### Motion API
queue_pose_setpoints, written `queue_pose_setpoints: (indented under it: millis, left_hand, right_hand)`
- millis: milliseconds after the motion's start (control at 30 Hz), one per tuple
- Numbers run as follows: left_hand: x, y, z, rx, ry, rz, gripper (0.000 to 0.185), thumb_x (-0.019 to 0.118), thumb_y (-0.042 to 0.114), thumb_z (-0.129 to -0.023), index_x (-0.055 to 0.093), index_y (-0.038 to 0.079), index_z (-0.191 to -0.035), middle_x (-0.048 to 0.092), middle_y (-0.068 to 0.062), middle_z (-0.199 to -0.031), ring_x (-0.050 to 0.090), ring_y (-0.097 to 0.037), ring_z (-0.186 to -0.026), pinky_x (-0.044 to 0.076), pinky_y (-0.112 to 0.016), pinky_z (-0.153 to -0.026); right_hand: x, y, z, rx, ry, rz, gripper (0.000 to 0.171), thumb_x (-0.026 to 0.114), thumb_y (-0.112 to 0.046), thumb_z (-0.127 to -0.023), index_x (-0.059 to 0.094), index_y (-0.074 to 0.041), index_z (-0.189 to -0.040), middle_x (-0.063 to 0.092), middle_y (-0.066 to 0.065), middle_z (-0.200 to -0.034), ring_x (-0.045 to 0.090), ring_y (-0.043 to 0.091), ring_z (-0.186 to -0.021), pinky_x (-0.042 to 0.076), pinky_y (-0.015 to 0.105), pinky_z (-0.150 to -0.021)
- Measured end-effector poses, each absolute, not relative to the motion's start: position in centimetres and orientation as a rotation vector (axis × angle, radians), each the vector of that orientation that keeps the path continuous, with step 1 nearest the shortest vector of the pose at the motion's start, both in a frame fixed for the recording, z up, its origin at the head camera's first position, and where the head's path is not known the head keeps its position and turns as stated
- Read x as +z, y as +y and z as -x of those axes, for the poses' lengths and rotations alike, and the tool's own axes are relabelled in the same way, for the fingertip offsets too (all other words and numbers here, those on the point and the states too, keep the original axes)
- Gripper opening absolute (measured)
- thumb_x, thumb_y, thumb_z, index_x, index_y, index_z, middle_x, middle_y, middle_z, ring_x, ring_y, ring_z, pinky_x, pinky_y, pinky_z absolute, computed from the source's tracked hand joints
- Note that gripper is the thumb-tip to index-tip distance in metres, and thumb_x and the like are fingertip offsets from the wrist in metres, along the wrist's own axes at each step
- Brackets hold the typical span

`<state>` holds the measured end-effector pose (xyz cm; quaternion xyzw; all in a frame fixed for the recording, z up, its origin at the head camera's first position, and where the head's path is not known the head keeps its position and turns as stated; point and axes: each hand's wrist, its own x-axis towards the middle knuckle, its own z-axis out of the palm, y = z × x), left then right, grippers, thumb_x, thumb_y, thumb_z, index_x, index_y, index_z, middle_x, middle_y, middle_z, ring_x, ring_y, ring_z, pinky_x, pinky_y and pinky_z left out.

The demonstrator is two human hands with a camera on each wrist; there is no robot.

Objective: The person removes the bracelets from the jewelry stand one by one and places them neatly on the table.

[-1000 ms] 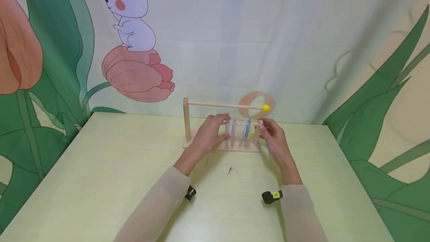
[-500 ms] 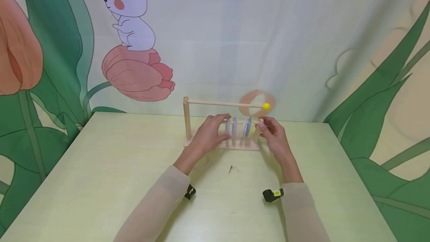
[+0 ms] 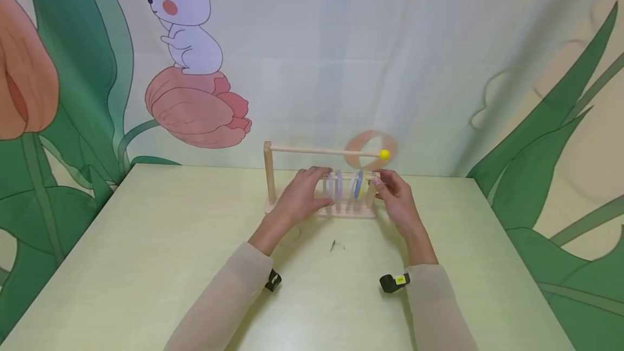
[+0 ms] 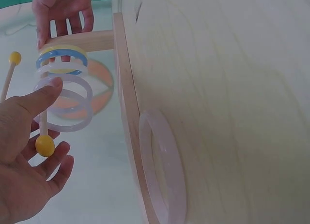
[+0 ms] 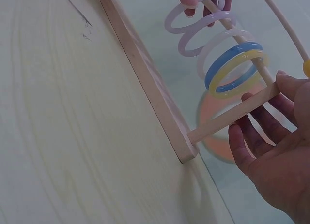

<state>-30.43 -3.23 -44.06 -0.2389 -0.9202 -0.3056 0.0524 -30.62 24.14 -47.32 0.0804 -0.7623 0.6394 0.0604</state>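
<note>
The wooden rack (image 3: 319,207) stands on the table (image 3: 146,264) at centre, toward 12 o'clock. The left hand (image 3: 302,196) has relaxed, open fingers touching the pale rings (image 3: 333,187) on the lower rod. The right hand (image 3: 397,202) grips the right post (image 5: 232,117) (fingers curled around it). A loose ring (image 4: 162,168) lies at 7 o'clock of the rack.

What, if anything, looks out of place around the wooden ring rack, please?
One pale pink plastic ring lies flat on the green table beside the wooden rack, while the other coloured rings hang threaded on it. A small dark scuff marks the tabletop.
</note>
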Motion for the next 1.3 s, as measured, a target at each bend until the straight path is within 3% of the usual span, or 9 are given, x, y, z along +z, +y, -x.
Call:
queue_pose_setpoints:
  millis: [167, 600, 900, 1000, 1200, 1300]
  left_hand:
    - [-43.7, -3.5, 30.7, -0.912, -2.757, 0.747, 0.074, 0.087, 0.032, -0.092, 0.052, 0.014, -0.155, 0.056, -0.008, -0.152, 0.052, -0.033, -0.136, 0.048, -0.046, -0.111]
    - [-43.2, -4.8, 30.3, -0.928, -2.732, 0.73, 0.072, 0.085, 0.036, -0.093, 0.054, 0.013, -0.153, 0.058, -0.007, -0.152, 0.052, -0.031, -0.136, 0.048, -0.045, -0.112]
    - [-43.6, -6.5, 30.0, -1.057, -2.698, 0.686, 0.072, 0.084, 0.033, -0.094, 0.052, 0.011, -0.154, 0.055, -0.009, -0.154, 0.047, -0.031, -0.145, 0.031, -0.046, -0.126]
    - [-43.8, -6.7, 29.9, -1.088, -2.699, 0.671, 0.072, 0.084, 0.033, -0.094, 0.052, 0.01, -0.154, 0.056, -0.009, -0.153, 0.049, -0.031, -0.144, 0.036, -0.047, -0.123]
    - [-44.3, -7.1, 29.9, -1.111, -2.713, 0.646, 0.07, 0.085, 0.03, -0.093, 0.055, 0.008, -0.151, 0.058, -0.011, -0.151, 0.052, -0.031, -0.14, 0.042, -0.046, -0.119]
    - [-44.6, -7.3, 29.7, -1.117, -2.723, 0.634, 0.069, 0.086, 0.029, -0.092, 0.056, 0.008, -0.15, 0.058, -0.01, -0.15, 0.053, -0.031, -0.14, 0.042, -0.046, -0.118]
  right_hand:
    - [-47.1, 24.3, 30.8, 1.931, -2.3, -0.259, 0.048, 0.058, -0.032, -0.111, 0.055, -0.002, -0.147, 0.061, 0.019, -0.14, 0.056, 0.044, -0.127, 0.054, 0.05, -0.105]
    - [-47.2, 24.3, 30.7, 1.949, -2.308, -0.251, 0.048, 0.059, -0.033, -0.11, 0.055, -0.003, -0.147, 0.06, 0.02, -0.14, 0.056, 0.041, -0.126, 0.054, 0.047, -0.104]
    - [-47.5, 24.2, 31.0, 1.936, -2.312, -0.275, 0.048, 0.059, -0.035, -0.11, 0.056, -0.004, -0.147, 0.062, 0.018, -0.14, 0.057, 0.041, -0.128, 0.053, 0.052, -0.105]
    - [-47.4, 24.2, 31.0, 1.936, -2.316, -0.279, 0.048, 0.059, -0.036, -0.11, 0.056, -0.006, -0.147, 0.061, 0.017, -0.141, 0.057, 0.039, -0.128, 0.053, 0.051, -0.106]
    - [-47.5, 24.3, 30.8, 1.959, -2.302, -0.279, 0.049, 0.059, -0.036, -0.11, 0.055, -0.004, -0.147, 0.061, 0.018, -0.14, 0.055, 0.044, -0.129, 0.056, 0.038, -0.1]
    - [-47.6, 24.3, 30.7, 1.963, -2.304, -0.278, 0.049, 0.059, -0.035, -0.11, 0.055, -0.004, -0.147, 0.06, 0.02, -0.14, 0.055, 0.043, -0.129, 0.055, 0.041, -0.101]
